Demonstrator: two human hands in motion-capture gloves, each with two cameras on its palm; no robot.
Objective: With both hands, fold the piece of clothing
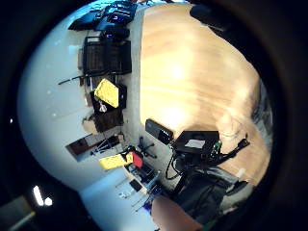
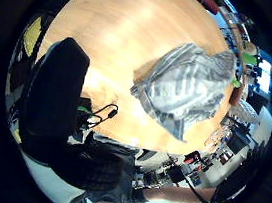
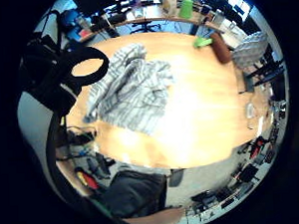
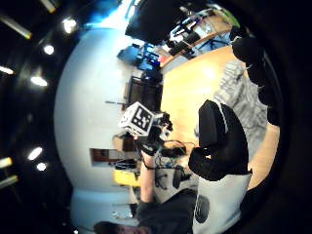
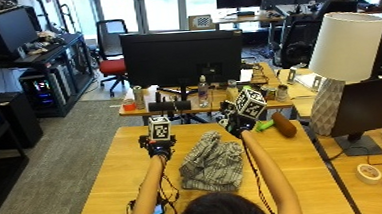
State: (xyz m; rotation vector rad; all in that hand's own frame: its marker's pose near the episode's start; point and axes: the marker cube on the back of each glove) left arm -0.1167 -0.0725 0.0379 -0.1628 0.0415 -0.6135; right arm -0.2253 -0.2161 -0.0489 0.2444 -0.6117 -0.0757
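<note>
The striped grey garment [image 5: 212,164] lay in a crumpled heap on the wooden tabletop [image 5: 112,187], roughly midway between its left and right edges and closer to the near edge than to the far one. Both arms were raised above the tabletop, one at each side of the heap, and neither hand touched the cloth. The left hand [image 5: 158,148] hovered above the bare wood just beside the garment's left flank; whether its fingers were spread or curled could not be told. The right hand [image 5: 235,125] hovered above the far right part of the heap; in its own thumb-side palm view its fingers [image 4: 222,141] were loosely curled and held nothing. By judgement the fold had not yet begun, and the step in hand was the approach. The next move called for both hands to descend, pinch two edges or corners of the cloth, and spread it flat before any fold. Bare wood lay open to the left of the heap and along the near edge, giving room to spread. Toward the far right corner a brown cylinder [image 5: 284,125] and a green object [image 5: 265,125] narrowed the room
</note>
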